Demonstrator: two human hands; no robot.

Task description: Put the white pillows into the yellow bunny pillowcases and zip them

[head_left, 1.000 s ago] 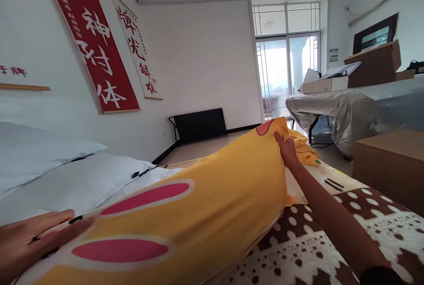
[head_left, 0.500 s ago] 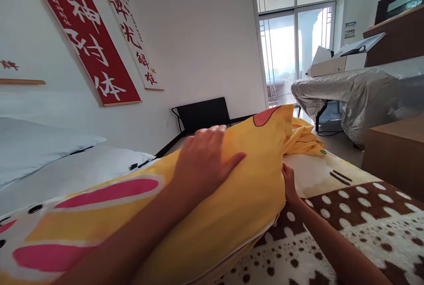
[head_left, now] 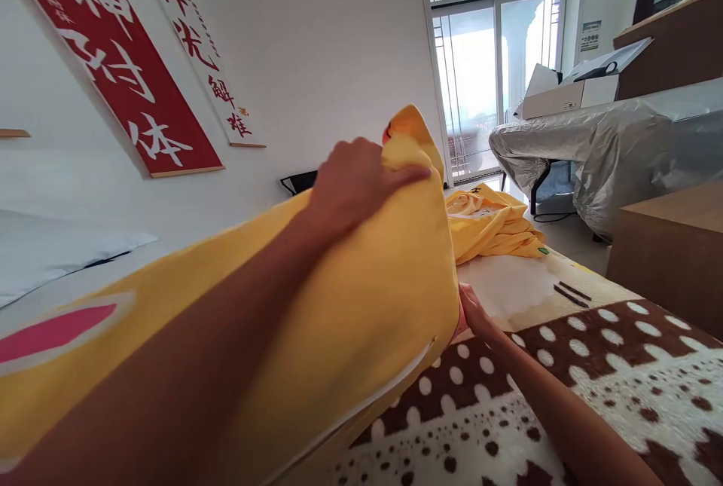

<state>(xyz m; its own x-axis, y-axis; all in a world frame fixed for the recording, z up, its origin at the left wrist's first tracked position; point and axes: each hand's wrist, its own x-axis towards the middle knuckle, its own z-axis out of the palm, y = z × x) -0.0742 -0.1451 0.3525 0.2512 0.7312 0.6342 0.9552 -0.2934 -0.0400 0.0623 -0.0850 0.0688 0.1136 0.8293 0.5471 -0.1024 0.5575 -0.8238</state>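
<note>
A large, puffy yellow pillow point(head_left: 361, 282) stands tilted across the bed in front of me, with a pink-and-white print at its left and a pale seam along its lower edge. My left hand point(head_left: 355, 181) grips its upper edge near the far corner, thumb on the near face and fingers over the top. The corner cloth bunches up beside that thumb. Low on the pillow's right edge, my right hand point(head_left: 474, 309) is closed on the fabric by a pink patch; its fingertips are partly hidden.
Crumpled yellow cloth point(head_left: 491, 226) lies on the brown-and-white patterned blanket point(head_left: 536, 373) beyond my right hand. White pillows point(head_left: 56, 252) are at the left by the wall. A brown box point(head_left: 669, 260) and a plastic-covered table point(head_left: 593, 147) stand at the right.
My left hand has lifted the pillow's upper edge, and that corner now stands higher and folds. My right hand sits slightly further left and lower on the edge. The view has shifted.
</note>
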